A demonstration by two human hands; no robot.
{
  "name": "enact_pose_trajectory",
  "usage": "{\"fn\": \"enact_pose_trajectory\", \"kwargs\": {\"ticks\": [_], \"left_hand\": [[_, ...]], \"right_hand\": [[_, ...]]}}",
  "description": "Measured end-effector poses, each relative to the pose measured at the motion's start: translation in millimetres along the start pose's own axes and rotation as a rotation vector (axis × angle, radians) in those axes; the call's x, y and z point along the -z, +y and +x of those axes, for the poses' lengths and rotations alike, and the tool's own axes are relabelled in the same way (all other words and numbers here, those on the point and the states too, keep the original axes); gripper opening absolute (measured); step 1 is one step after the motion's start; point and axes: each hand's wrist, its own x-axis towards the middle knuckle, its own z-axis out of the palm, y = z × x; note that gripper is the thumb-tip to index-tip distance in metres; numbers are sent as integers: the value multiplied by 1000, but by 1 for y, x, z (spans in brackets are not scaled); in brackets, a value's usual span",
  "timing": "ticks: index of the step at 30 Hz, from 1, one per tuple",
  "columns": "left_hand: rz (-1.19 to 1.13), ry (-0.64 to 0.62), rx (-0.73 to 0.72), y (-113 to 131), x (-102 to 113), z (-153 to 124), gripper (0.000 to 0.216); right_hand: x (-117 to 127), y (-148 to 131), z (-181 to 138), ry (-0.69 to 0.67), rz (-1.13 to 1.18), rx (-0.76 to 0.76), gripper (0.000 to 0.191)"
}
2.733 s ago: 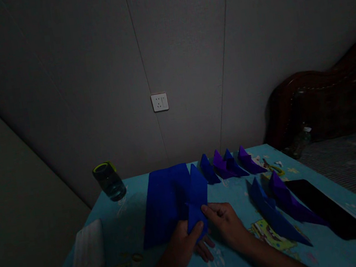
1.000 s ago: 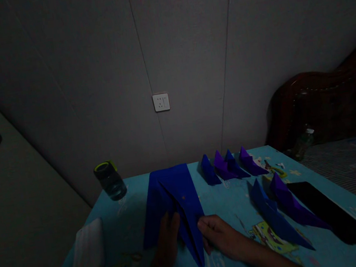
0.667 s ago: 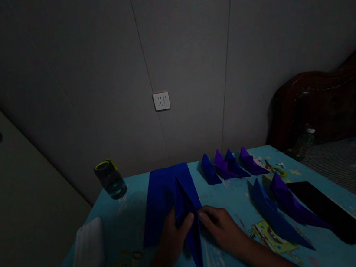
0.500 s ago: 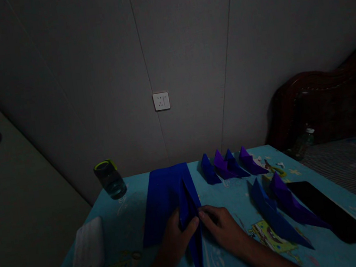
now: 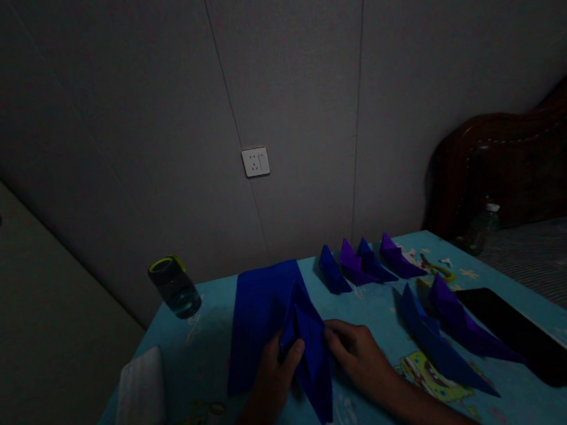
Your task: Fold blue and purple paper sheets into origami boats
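Note:
A folded piece of blue paper (image 5: 309,348) stands up from the light-blue table (image 5: 371,319), pointed toward me. My left hand (image 5: 276,377) pinches its left side and my right hand (image 5: 358,359) pinches its right side. Both hands are closed on the paper. Beneath and behind it lies a flat stack of blue paper sheets (image 5: 260,313).
Several folded blue and purple paper shapes (image 5: 361,265) line the back of the table. Two longer ones (image 5: 445,330) lie at the right beside a black phone (image 5: 524,334). A glass jar (image 5: 173,288) stands at back left, a white pack (image 5: 138,402) at front left.
The blue paper went from a flat narrow strip pressed on the table to a wider, raised shape held between both hands. My hands stayed at the same spot.

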Motion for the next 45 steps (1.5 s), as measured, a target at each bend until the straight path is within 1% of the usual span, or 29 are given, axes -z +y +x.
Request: {"fn": "enact_pose_trajectory", "kwargs": {"ticks": [2,4,6,8,11,13,15,16,18,21,22,25,26,28,30,32,33,36,39,41,43,45], "left_hand": [[-8,44,16,0,0,1,44],[-10,56,17,1,0,4,44],[8,43,-4,0,0,7,40],[38,65,-29,0,1,10,37],[40,142,-44,-1,4,16,41],[28,179,-28,-1,6,18,46],[29,198,-1,0,8,20,51],[29,199,8,0,8,20,53],[26,180,1,0,7,19,53],[35,111,-85,-3,2,15,50],[52,83,-127,-4,1,13,50],[168,28,-273,-8,-2,9,48],[228,28,-315,-10,-1,9,48],[385,37,-387,-12,4,9,48],[625,61,-455,-14,11,13,46],[849,78,-514,-16,19,18,41],[925,86,-534,-16,23,21,39],[1004,96,-552,-19,32,29,36],[1067,109,-551,-21,37,32,33],[1105,120,-546,-21,40,33,32],[1136,139,-531,-22,42,33,32],[1161,173,-497,-23,45,35,32]], "right_hand": [[0,-1,0,19,-16,-10,41],[0,-3,-2,37,-36,15,44],[2,-4,-5,25,-66,92,43],[4,-4,-9,-45,-143,211,41],[5,-5,-16,-190,-356,400,40],[2,-7,-21,-256,-509,485,45],[-4,-10,-25,-271,-660,524,49],[-8,-12,-28,-261,-739,532,47],[-17,-15,-33,-217,-888,528,35],[-24,-18,-41,-164,-1037,497,12],[-24,-18,-44,-152,-1071,476,10],[-14,-14,-54,-94,-1112,359,23],[-8,-11,-59,-57,-1093,309,26],[8,-2,-73,43,-992,216,26],[26,9,-88,172,-852,125,25],[42,22,-104,291,-751,58,29],[49,28,-110,333,-705,30,32],[64,40,-120,394,-618,-58,41],[73,40,-120,411,-612,-130,47],[77,36,-121,398,-654,-183,48],[79,29,-125,405,-752,-255,48],[74,20,-132,435,-857,-316,50]]}}
